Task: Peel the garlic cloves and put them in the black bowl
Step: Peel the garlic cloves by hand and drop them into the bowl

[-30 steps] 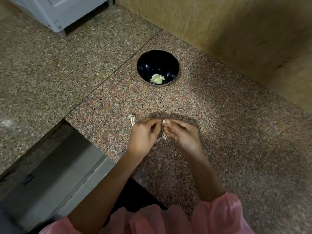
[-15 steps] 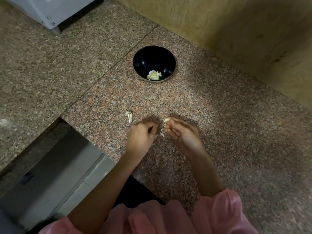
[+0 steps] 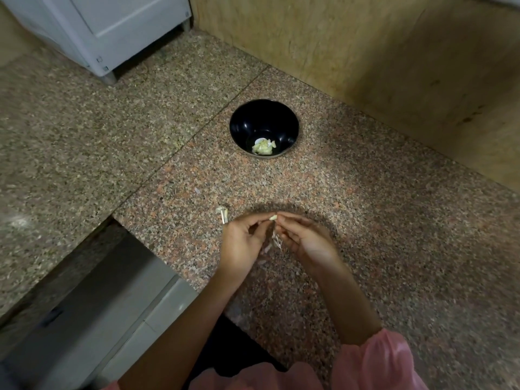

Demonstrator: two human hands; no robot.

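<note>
Garlic clove [image 3: 272,218] sits pinched between my left hand [image 3: 242,243] and right hand [image 3: 308,243], fingertips meeting; the black bowl [image 3: 244,122] lies straight ahead, roughly equally near both.

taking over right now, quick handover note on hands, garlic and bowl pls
Left hand and right hand: both pinch one small pale garlic clove above the speckled granite counter.
Done: a few peeled pale cloves lie in the round black bowl further back.
Papery skins hang between the hands; a dry garlic stem lies beside the left hand.
To do: finish peeling this clove, drop it in the bowl.
</note>
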